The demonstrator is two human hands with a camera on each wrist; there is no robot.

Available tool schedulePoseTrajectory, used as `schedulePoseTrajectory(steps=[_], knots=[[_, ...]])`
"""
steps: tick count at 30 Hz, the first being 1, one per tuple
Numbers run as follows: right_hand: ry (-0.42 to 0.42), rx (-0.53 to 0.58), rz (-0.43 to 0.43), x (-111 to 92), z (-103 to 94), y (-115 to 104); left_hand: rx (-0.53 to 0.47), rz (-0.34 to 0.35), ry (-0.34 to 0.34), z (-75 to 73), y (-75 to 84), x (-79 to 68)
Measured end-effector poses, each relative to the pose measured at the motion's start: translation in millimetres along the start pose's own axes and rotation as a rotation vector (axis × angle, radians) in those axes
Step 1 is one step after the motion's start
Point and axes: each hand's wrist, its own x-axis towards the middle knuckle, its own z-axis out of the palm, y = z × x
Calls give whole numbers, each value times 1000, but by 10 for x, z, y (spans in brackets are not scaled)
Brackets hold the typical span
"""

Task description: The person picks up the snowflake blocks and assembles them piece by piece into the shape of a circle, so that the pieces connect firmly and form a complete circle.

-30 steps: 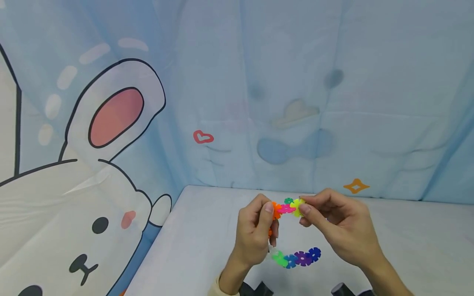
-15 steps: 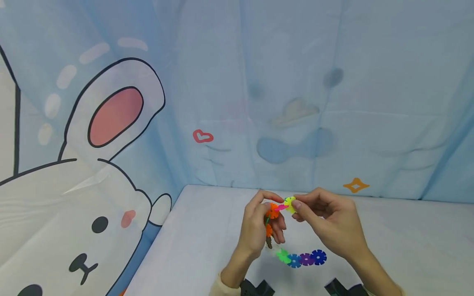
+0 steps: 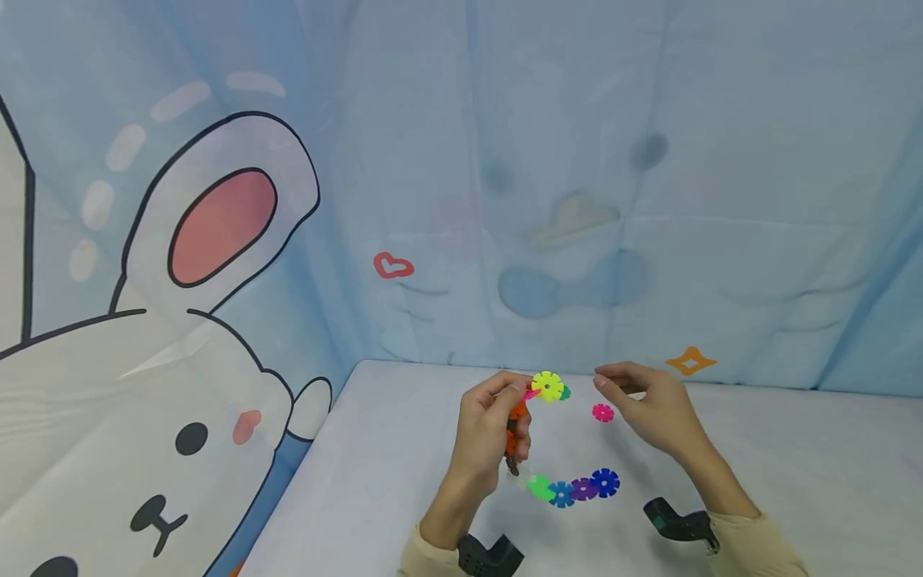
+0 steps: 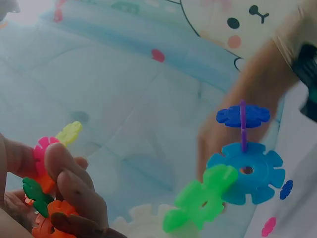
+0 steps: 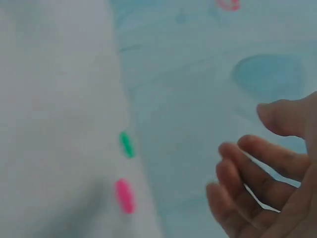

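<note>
My left hand (image 3: 481, 429) pinches a chain of flower-shaped plastic snowflake discs near its upper end. Beyond the fingertips a yellow disc (image 3: 548, 386) sticks out, joined to a pink disc (image 4: 44, 152). Orange discs (image 4: 52, 218) and a dark green one (image 4: 37, 196) lie against the palm. Below the hand, the chain curves right through white, light green (image 4: 203, 198), light blue (image 4: 247, 171), purple (image 3: 583, 489) and dark blue (image 3: 605, 482) discs. My right hand (image 3: 652, 405) is to the right, fingers loosely bent, holding nothing; its thumb stands apart from the fingers in the right wrist view.
A loose pink disc (image 3: 602, 413) lies on the white tabletop (image 3: 346, 481) below the right fingertips. Near the table's back edge is a green disc (image 3: 566, 393), partly behind the yellow one. A blue printed curtain (image 3: 461, 200) rises behind the table.
My right hand has let go of the yellow disc and moved right. The left hand has shifted slightly left with the chain. The loose pink disc has come into view.
</note>
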Motion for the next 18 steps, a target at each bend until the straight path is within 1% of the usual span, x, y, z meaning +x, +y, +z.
schedulePoseTrajectory(steps=[4,7,10,13,15,18], knots=[[-160,-102,3,91,320,306,20,1,-6,-11,14,0],[-246,-193,-29,138,528,407,37,15,6,-15,29,1],[-270,-278,-75,164,695,438,44,21,1,-27,43,3],[-301,-329,-97,179,816,443,25,17,-34,-37,52,-1],[-337,-349,-106,193,864,445,8,14,-63,-40,54,-4],[-390,-375,-113,216,893,435,-12,16,-85,-42,55,-9]])
